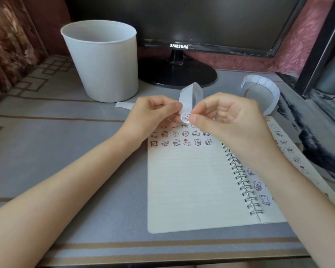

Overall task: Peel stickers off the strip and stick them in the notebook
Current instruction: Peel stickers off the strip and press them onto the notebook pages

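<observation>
Now my left hand point(153, 111) and right hand point(223, 115) both pinch the white paper sticker strip point(190, 95), with a round sticker point(186, 117) between them, above the open spiral notebook point(191, 180).

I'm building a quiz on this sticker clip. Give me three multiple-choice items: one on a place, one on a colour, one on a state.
1. Where does the bin stand?
A. Beside the monitor's stand, beyond the left hand
B. On the notebook
C. Under the table

2. What colour is the bin?
A. Red
B. White
C. Black

3. What state is the notebook in?
A. Closed
B. Open, both pages blank
C. Open, stickers in rows on the page

Answers:
1 A: it sits on the table next to the monitor's base.
2 B: its wall and rim are white.
3 C: the spiral shows between open pages, with rows of stickers across the top.
</observation>
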